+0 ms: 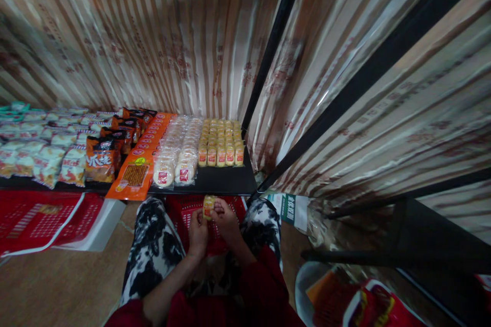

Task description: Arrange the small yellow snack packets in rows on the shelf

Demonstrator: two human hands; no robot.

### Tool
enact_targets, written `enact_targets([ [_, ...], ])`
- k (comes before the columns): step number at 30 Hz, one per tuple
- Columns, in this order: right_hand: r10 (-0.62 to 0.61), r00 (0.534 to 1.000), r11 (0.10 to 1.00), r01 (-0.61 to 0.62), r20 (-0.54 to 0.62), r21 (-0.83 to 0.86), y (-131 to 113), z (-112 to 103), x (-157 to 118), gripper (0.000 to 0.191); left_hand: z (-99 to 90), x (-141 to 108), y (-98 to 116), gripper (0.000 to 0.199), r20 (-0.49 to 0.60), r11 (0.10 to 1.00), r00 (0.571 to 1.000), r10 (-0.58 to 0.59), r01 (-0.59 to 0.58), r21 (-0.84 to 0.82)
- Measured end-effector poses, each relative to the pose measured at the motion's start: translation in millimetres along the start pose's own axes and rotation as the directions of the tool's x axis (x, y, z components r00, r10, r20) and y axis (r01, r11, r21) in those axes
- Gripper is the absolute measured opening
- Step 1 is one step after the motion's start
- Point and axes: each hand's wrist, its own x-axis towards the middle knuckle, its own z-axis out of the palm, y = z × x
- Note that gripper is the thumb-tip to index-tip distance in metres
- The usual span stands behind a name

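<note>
Between my hands, above a red basket (pixel 183 205) at my lap, is a small yellow snack pack (pixel 209 206) with a red label. My left hand (pixel 198 230) pinches its lower left side. On its right side, the fingers of my right hand (pixel 224 217) are closed on the same pack. Just beyond, on the black shelf (pixel 215 180), similar yellow packs (pixel 221 144) stand in rows at the right end. Left of them lie rows of round white packs (pixel 184 172) in clear wrap.
Further left on the shelf are an orange snack bag (pixel 136 166), black-and-orange bags (pixel 102 159) and white bags (pixel 49 161). Another red basket (pixel 76 219) sits at lower left. Black poles (pixel 268 56) and a curtain (pixel 161 25) rise behind. A tub (pixel 303 286) holds red packages at lower right.
</note>
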Motion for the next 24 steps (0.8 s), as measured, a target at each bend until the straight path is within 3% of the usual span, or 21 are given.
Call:
enact_targets([
  [10,-0.095,0.995,0.993,0.094,-0.01,-0.077,-9,-6,12,0.032,1.5,1,20,0.019,0.036,0.996,0.995,0.093,-0.093,-0.001],
  [24,-0.129,0.99,0.988,0.124,-0.05,-0.091,-28,-10,36,0.029,9.8,12,33,0.026,0.098,0.984,0.98,0.175,-0.176,-0.003],
])
